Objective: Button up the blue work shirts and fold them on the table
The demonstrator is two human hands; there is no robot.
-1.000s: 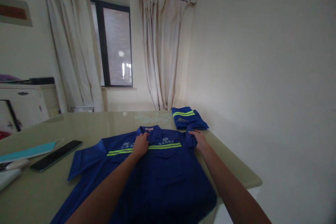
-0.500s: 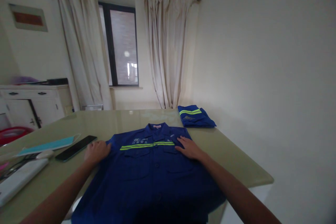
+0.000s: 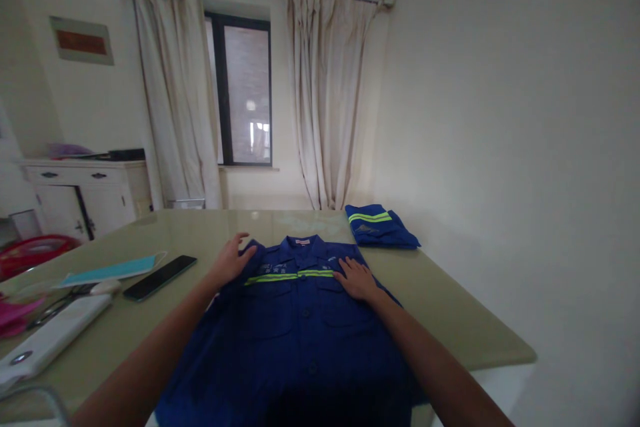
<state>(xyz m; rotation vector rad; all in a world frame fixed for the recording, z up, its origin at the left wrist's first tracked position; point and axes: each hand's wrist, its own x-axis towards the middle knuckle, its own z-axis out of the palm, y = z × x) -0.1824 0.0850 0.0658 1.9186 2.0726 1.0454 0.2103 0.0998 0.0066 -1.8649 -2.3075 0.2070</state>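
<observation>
A dark blue work jacket lies front up on the table, its collar pointing away from me. Yellow-green reflective stripes cross its chest, with pale lettering above them. My left hand is at the jacket's left shoulder edge, thumb and forefinger apart, and I see nothing gripped between them. Part of the shoulder cloth beside it looks raised. My right hand rests flat on the chest at the right, fingers stretched out over the end of the stripe. The jacket's lower part fades into dark shadow near me.
A folded blue garment lies at the table's far right. Left of the jacket are a phone, a light-blue face mask, a long white case and a pink item. The greenish table borders a wall.
My left hand has moved inward and away from me, from beside the sleeve to the shoulder, and its fingers have spread. My right hand stays on the chest. The view has shifted slightly left.
</observation>
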